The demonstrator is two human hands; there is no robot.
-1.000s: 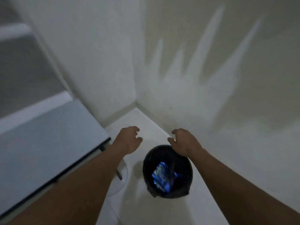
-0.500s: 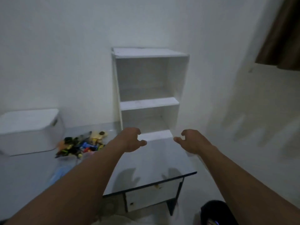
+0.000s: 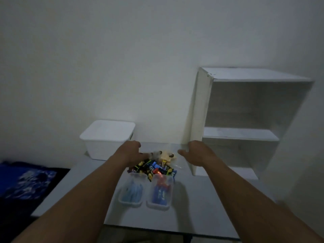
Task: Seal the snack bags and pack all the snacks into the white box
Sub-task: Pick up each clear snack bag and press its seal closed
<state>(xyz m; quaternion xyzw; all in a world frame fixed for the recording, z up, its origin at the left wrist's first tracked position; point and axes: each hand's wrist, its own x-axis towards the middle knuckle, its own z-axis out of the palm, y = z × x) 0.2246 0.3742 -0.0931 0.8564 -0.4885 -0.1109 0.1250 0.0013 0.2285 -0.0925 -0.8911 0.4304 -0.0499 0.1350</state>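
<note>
Both hands bare over the snacks: left hand (image 3: 130, 152) and right hand (image 3: 195, 154).
We see them held apart, fingers loosely curled, gripping nothing. Between them and just below lies the heap of snacks (image 3: 154, 167) on the grey table (image 3: 201, 207). Nearer us than the heap, a clear tub (image 3: 130, 204) sits beside a second clear tub (image 3: 157, 206). Beyond the left hand stands the white box (image 3: 107, 139), lid on; beyond the right, a white shelf unit (image 3: 198, 111).

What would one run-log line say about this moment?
left hand: open, by snack pile | right hand: open, empty | white box: lid on
</note>
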